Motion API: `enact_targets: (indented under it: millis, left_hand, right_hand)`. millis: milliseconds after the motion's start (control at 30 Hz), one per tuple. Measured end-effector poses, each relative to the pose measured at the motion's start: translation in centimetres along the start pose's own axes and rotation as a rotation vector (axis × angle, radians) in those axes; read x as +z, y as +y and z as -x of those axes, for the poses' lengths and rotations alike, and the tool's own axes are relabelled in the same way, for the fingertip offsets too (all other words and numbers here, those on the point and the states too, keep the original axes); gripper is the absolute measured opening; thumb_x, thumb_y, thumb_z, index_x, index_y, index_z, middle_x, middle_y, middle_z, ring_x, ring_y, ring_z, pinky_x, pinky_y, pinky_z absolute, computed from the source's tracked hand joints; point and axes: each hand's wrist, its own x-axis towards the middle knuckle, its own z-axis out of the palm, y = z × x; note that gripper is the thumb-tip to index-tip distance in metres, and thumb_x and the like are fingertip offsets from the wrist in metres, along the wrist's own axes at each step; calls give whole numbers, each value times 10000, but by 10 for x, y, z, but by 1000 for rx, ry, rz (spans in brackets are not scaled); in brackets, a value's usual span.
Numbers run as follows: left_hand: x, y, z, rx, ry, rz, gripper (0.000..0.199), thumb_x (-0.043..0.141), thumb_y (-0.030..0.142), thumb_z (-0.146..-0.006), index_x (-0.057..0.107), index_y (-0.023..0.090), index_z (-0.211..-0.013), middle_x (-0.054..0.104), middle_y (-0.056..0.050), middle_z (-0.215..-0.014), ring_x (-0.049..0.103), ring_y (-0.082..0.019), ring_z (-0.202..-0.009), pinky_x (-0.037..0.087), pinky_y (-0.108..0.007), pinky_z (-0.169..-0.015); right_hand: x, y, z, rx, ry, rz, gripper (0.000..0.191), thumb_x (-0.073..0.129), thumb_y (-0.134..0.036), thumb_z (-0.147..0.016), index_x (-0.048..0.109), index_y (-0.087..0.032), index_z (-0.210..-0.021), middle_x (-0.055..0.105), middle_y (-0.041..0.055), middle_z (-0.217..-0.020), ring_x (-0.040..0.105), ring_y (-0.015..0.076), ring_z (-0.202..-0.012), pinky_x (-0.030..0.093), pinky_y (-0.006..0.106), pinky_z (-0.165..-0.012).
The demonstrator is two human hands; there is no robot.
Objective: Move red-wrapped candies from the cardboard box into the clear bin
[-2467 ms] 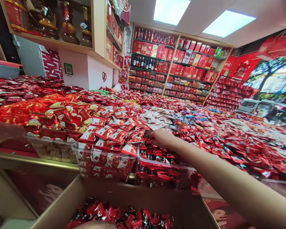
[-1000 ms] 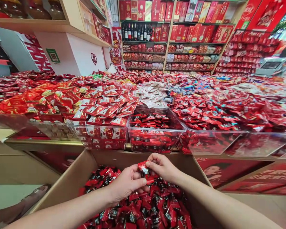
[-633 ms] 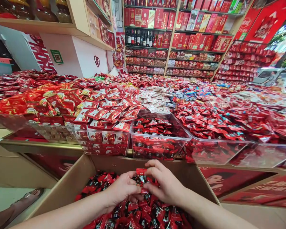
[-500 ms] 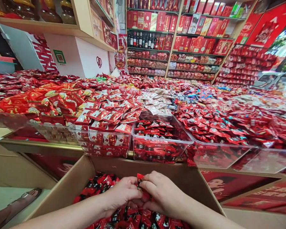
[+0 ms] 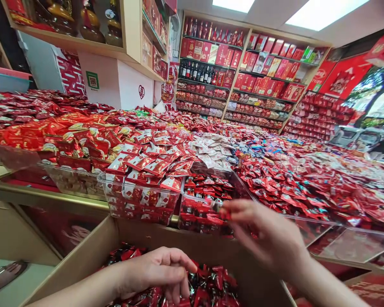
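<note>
My right hand (image 5: 265, 234), blurred by motion, pinches a small red packet (image 5: 224, 213) at the front right of a clear plastic bin (image 5: 208, 200). That bin holds rows of red and black packets (image 5: 208, 185). Lower left, my left hand (image 5: 161, 273) hangs with curled, parted fingers over loose red and black packets (image 5: 211, 285) inside an open cardboard box (image 5: 77, 256). Nothing shows between its visible fingers; its underside is hidden.
Bins heaped with red-and-white packets (image 5: 153, 157) and red packets (image 5: 284, 183) flank the clear bin. Behind stand shelves of boxes and bottles (image 5: 208, 53). A person's sandalled foot (image 5: 9, 273) is at lower left.
My hands have separated. The right one has risen from the box toward the clear bin with a packet, while the left has stayed low over the box. The view has tilted.
</note>
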Motion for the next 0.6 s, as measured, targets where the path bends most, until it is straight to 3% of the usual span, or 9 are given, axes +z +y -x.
enact_targets:
  millis: [67, 200, 267, 400, 600]
  left_hand:
    - [-4, -13, -4, -17, 40, -124, 430, 548, 435, -636, 480, 176, -972, 587, -43, -813, 530, -113, -663, 394, -256, -641]
    - [-9, -34, -10, -106, 78, -346, 400, 573, 395, -615, 507, 211, -963, 585, -16, -853, 525, -125, -744, 392, -242, -668]
    - [-10, -38, -9, -147, 77, -396, 394, 559, 393, -621, 507, 213, -968, 591, -17, -862, 533, -139, -769, 396, -245, -666]
    - [-12, -37, -6, -245, 28, -524, 412, 546, 349, -611, 502, 235, -1004, 602, -14, -905, 547, -160, -794, 405, -235, -629]
    - [-16, -40, -5, -329, 0, -869, 419, 491, 322, -599, 532, 240, -1008, 629, -26, -883, 574, -194, -737, 400, -250, -555]
  right_hand:
    - [-8, 22, -20, 75, -42, 107, 49, 453, -151, -706, 497, -174, -703, 566, 53, -883, 523, 125, -776, 404, 229, -657]
    - [5, 68, -45, 200, -415, 272, 106, 458, -155, -650, 498, -158, -552, 543, 6, -577, 465, 90, -507, 338, 200, -480]
    - [14, 82, -50, 234, -539, 315, 100, 462, -160, -629, 512, -154, -543, 516, -7, -513, 429, 80, -463, 301, 195, -447]
    - [24, 90, -50, 330, -664, 330, 77, 487, -155, -592, 554, -145, -555, 530, 1, -519, 436, 81, -471, 273, 184, -419]
    - [31, 93, -48, 452, -872, 119, 114, 526, -221, -595, 616, -152, -602, 574, 10, -545, 503, 101, -515, 307, 168, -415]
